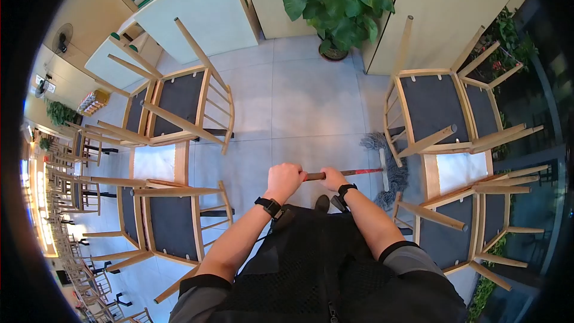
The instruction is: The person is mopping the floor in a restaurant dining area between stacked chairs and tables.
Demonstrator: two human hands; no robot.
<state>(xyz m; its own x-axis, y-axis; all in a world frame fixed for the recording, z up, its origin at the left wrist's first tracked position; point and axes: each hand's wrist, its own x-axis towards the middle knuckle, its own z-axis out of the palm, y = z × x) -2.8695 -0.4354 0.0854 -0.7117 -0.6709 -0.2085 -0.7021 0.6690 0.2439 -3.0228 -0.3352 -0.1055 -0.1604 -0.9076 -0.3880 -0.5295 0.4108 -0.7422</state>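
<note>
A mop with a red and brown handle [362, 171] lies across the space in front of my body. My left hand [284, 180] wraps round the handle's near end, with a black watch on that wrist. Close beside it, my right hand [332, 178] is closed round the same handle further toward the mop head. The grey string mop head [394, 173] spreads over the tiled floor [311, 107] on the right, by the legs of an upturned chair. Part of the handle is hidden behind my fingers.
Upturned chairs [176, 104] rest on a table [158, 162] to the left. More upturned chairs [433, 107] are on a table [457, 170] to the right, their legs sticking out. A potted plant [338, 0] stands ahead against the pale panels. Glass lies at far right.
</note>
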